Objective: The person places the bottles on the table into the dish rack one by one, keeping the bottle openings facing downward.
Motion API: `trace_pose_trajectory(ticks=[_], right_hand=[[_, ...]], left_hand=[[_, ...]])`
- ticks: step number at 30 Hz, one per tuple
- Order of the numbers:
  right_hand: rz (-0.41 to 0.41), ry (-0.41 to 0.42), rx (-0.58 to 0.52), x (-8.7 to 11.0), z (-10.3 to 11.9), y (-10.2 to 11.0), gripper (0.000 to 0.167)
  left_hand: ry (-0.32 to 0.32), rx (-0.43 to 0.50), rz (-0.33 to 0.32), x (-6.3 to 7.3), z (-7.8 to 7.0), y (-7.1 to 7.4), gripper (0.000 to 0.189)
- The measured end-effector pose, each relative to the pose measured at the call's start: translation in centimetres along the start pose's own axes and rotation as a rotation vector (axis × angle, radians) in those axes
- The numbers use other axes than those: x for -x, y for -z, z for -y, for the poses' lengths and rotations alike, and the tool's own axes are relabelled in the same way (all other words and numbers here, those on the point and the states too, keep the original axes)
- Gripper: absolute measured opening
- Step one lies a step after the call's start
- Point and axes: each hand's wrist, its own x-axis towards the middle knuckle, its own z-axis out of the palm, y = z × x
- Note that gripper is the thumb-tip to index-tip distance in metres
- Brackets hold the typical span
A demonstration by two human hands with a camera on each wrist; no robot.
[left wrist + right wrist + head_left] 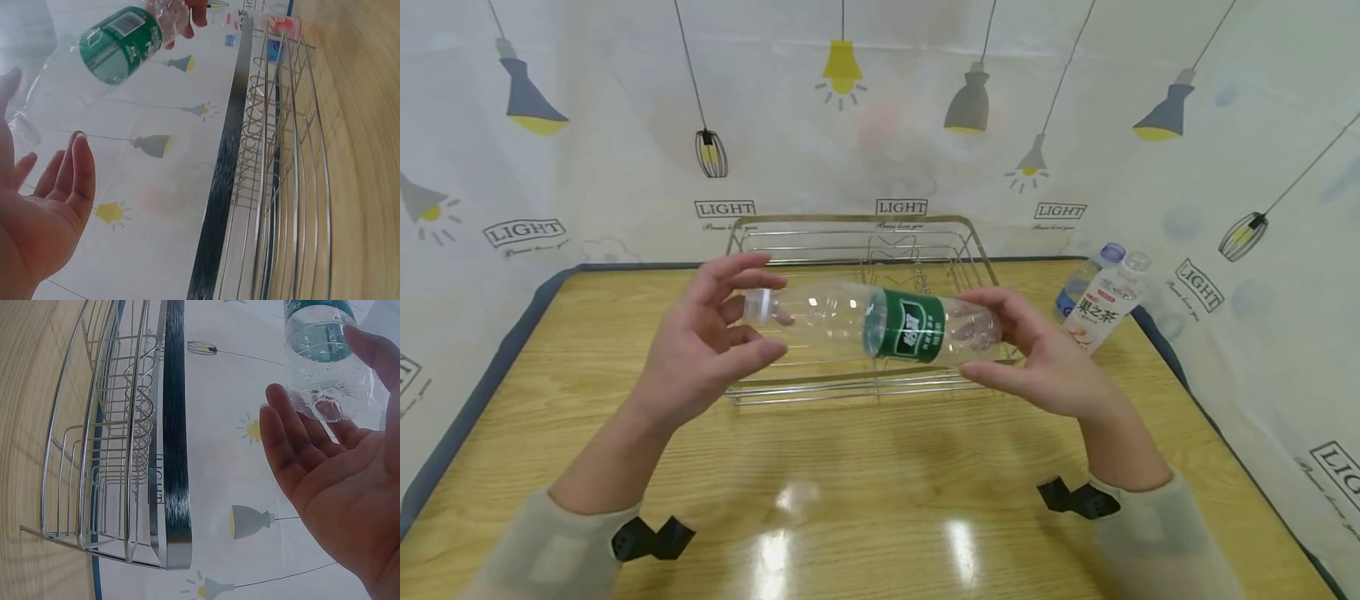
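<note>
A clear plastic bottle [831,317] with a green label lies sideways in the air, over the wire rack in the head view. My right hand [1045,354] holds its base end, thumb on the near side and fingers behind; the right wrist view shows that thumb against the bottle's side [325,369]. Around the neck end at the left, my left hand [700,342] has its fingers loosely spread, with the thumb apart from the neck. The left wrist view shows this left hand [44,212] with palm up and fingers relaxed beside the neck.
A metal wire rack [805,387] stands on the wooden table [880,483] behind the hands. At the back right are a bottle with a white label [1105,304] and a blue-capped bottle [1086,279]. A lamp-printed cloth [880,125] borders the table's back and sides.
</note>
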Motion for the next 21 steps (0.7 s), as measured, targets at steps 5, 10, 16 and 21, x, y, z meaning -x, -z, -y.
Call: trace_pose_trajectory(ticks=[5,10,16,21], right_hand=[[0.010,0.031,-0.003,-0.05,0.10,0.11,0.071],[0.007,0.049,0.005,0.08,0.07,0.07,0.069],[-0.011,0.047,0.010,-0.04,0.05,0.17,0.073],[-0.018,0.012,-0.156,-0.20,-0.14,0.00,0.084]], left_hand=[[0.037,-0.204,0.031,-0.41,-0.56,0.09,0.069],[0.060,-0.359,0.061,-0.36,-0.74,-0.16,0.057],[0.080,-0.395,0.069,-0.17,-0.72,-0.28,0.053],[0.083,-0.341,0.030,-0.12,-0.62,-0.56,0.051]])
